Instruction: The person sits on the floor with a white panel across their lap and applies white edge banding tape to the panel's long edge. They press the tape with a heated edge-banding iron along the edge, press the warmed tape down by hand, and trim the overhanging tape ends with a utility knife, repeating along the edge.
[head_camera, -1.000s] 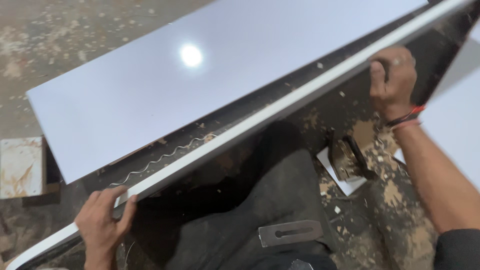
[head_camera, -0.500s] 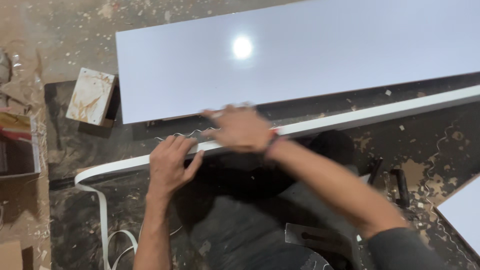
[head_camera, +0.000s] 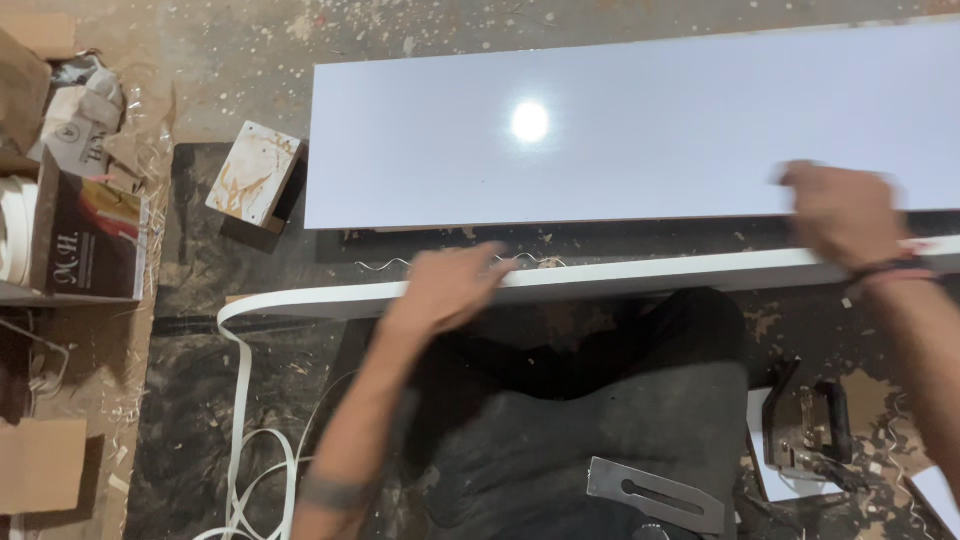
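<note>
Across the upper frame, lying flat on the dusty floor (head_camera: 240, 60): large white panel (head_camera: 620, 140). Just below it, running left to right through mid-frame: narrow white board (head_camera: 640, 278), standing on edge, white edge band (head_camera: 238, 400) trailing off its left end toward lower left. Pressing on the board's top edge at centre: left hand (head_camera: 445, 290), fingers spread flat. Resting at right, blurred: right hand (head_camera: 845, 215), grip impossible to tell. Sitting at upper left: small wooden block (head_camera: 255, 175). Lying at bottom centre: metal blade (head_camera: 655, 495).

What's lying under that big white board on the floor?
Under the white board a dark mat shows at its near edge, with wood shavings there. Whatever lies beneath the board's middle is covered.
</note>
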